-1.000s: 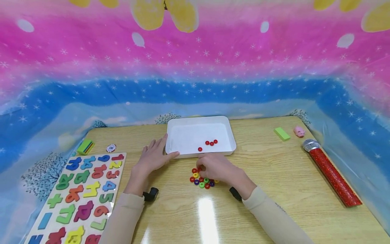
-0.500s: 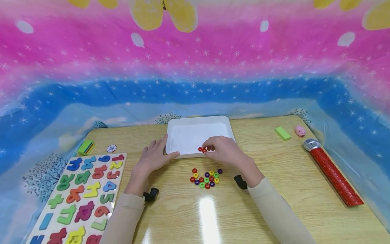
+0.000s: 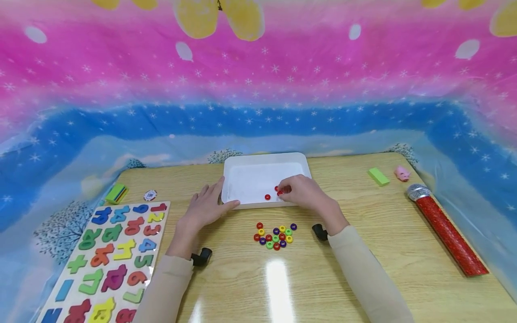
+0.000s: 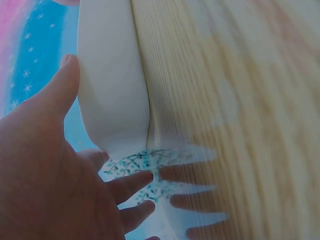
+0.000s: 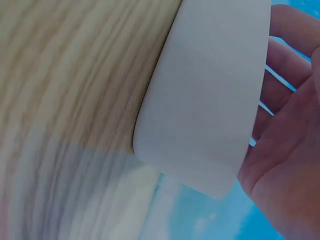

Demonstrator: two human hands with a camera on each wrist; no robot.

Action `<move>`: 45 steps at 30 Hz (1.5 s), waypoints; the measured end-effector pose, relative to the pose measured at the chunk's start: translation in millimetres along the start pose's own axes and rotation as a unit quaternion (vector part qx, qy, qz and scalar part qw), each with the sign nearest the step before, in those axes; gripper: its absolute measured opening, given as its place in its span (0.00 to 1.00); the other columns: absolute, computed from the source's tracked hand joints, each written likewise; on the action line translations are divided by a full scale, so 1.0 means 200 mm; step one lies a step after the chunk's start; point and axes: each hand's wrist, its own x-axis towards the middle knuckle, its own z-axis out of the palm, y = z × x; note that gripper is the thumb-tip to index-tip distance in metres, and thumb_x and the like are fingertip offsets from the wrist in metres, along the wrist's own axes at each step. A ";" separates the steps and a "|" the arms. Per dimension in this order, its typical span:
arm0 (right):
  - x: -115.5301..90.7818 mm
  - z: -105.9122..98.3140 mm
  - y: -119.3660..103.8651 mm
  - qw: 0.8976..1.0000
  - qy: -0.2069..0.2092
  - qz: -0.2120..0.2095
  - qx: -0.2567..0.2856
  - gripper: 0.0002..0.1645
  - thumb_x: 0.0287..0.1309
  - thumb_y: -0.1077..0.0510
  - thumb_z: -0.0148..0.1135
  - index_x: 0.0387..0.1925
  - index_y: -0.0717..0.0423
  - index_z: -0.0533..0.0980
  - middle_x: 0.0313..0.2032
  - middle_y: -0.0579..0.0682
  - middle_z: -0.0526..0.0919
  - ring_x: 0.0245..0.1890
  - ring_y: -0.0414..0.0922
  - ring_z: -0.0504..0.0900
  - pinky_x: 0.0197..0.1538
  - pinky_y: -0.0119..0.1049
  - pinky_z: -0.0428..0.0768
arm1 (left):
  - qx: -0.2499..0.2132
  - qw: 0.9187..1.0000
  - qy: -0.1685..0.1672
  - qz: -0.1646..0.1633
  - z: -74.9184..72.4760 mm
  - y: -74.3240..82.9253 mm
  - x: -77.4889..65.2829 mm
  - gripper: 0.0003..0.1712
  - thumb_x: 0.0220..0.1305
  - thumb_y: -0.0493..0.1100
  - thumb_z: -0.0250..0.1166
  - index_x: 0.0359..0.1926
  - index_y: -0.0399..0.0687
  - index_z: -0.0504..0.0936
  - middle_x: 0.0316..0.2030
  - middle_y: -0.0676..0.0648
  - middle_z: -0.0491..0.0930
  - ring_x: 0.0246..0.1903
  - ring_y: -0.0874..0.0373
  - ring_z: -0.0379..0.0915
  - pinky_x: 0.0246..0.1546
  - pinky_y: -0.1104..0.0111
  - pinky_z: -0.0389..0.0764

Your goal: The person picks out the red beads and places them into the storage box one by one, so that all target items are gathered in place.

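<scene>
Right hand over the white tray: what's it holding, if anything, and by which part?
A red ring shows at the fingers of the right hand; whether they grip it, and where, cannot be told.

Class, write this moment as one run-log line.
left hand: at left end of white tray; right hand: over tray, by red beads; multicoloured beads: on table, outside tray
</scene>
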 end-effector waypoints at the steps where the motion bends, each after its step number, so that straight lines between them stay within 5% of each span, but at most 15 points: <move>1: 0.01 0.00 0.01 1.000 -0.002 0.003 0.001 0.08 0.54 0.49 0.64 0.36 0.43 0.82 0.32 0.40 0.82 0.32 0.40 0.77 0.36 0.34 0.76 | 0.000 1.000 0.001 0.000 0.00 0.00 0.00 0.56 0.50 0.80 0.46 0.72 0.67 0.33 0.73 0.44 0.45 0.72 0.41 0.35 0.67 0.38 0.41; 7: 0.03 0.01 0.05 1.000 -0.003 0.027 -0.010 0.09 0.53 0.50 0.64 0.37 0.44 0.82 0.36 0.43 0.83 0.37 0.42 0.77 0.44 0.39 0.77 | -0.001 1.000 0.004 -0.001 0.01 0.00 0.00 0.56 0.50 0.80 0.46 0.72 0.67 0.34 0.73 0.44 0.46 0.72 0.41 0.36 0.67 0.39 0.41; 18: 0.05 0.02 0.05 0.998 0.017 0.005 -0.055 0.08 0.53 0.50 0.63 0.36 0.43 0.82 0.30 0.41 0.81 0.29 0.42 0.74 0.32 0.34 0.71 | 0.001 1.000 0.003 -0.003 0.01 -0.01 0.01 0.57 0.49 0.81 0.46 0.72 0.66 0.34 0.73 0.44 0.46 0.72 0.41 0.36 0.67 0.39 0.41; 31: 0.05 0.02 0.05 0.999 -0.009 0.017 -0.029 0.09 0.53 0.51 0.64 0.37 0.44 0.82 0.34 0.43 0.83 0.32 0.42 0.75 0.38 0.36 0.74 | 0.011 1.000 0.005 0.002 0.00 -0.01 0.00 0.56 0.50 0.81 0.46 0.73 0.65 0.35 0.73 0.43 0.45 0.73 0.41 0.33 0.68 0.39 0.39; 45: 0.04 0.00 0.05 0.999 -0.001 0.026 -0.037 0.14 0.54 0.50 0.62 0.43 0.46 0.82 0.40 0.44 0.84 0.37 0.43 0.77 0.42 0.39 0.76 | 0.071 0.996 0.055 0.011 0.01 0.00 0.01 0.56 0.48 0.83 0.45 0.73 0.63 0.43 0.74 0.45 0.40 0.73 0.41 0.30 0.68 0.39 0.38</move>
